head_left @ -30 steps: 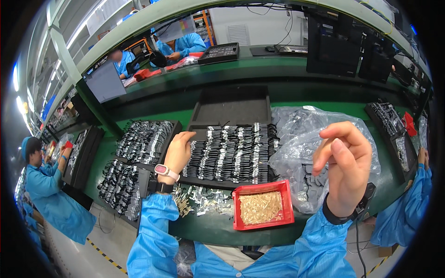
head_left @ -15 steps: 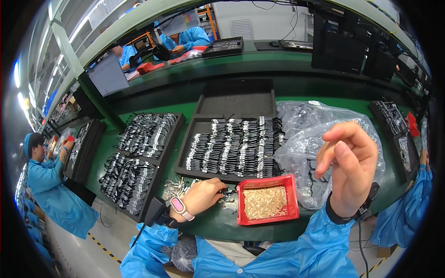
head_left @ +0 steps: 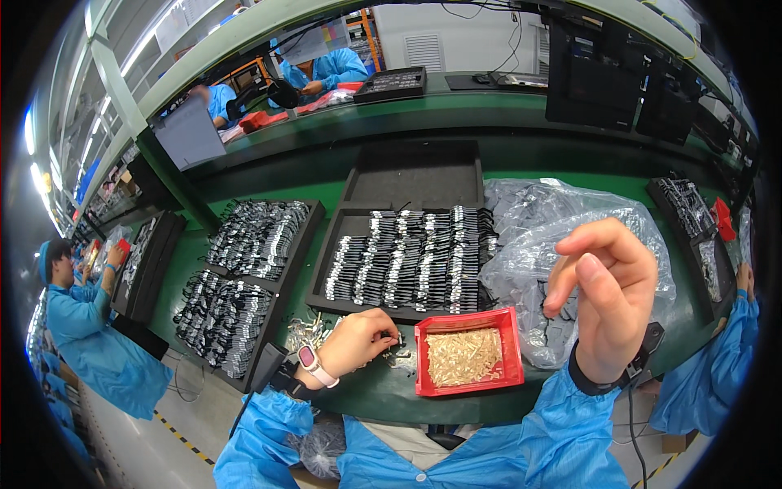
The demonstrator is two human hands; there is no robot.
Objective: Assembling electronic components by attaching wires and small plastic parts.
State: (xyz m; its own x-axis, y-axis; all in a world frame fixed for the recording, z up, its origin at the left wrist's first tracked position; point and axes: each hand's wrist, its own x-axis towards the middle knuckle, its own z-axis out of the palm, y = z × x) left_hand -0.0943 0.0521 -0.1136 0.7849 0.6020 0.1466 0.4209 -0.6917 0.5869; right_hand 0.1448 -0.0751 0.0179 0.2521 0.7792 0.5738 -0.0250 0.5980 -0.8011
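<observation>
My left hand (head_left: pixel 361 341), a watch on its wrist, rests low over the bench with fingertips pinched together. Something small and dark shows at those fingertips, too small to name. Small pale metal pieces (head_left: pixel 308 332) lie loose beside that hand, and a few more sit just past its fingers. Right of it stands a red open bin (head_left: pixel 470 390) heaped with small brass-coloured pins (head_left: pixel 464 357). My right hand (head_left: pixel 612 285) is raised above a clear plastic bag (head_left: pixel 529 213), its fingers bent but apart, with nothing visible in them.
A black foam tray (head_left: pixel 320 265) with rows of black-cabled silver parts stands ahead. Another filled tray (head_left: pixel 287 292) is to the left. Co-workers in blue work at the left (head_left: pixel 94 326), the right (head_left: pixel 709 367) and across the bench (head_left: pixel 334 69). A cable (head_left: pixel 634 432) hangs near my right wrist.
My right hand has shifted slightly left and down. My left fingers have curled closer together. The co-worker at the left has moved an arm slightly.
</observation>
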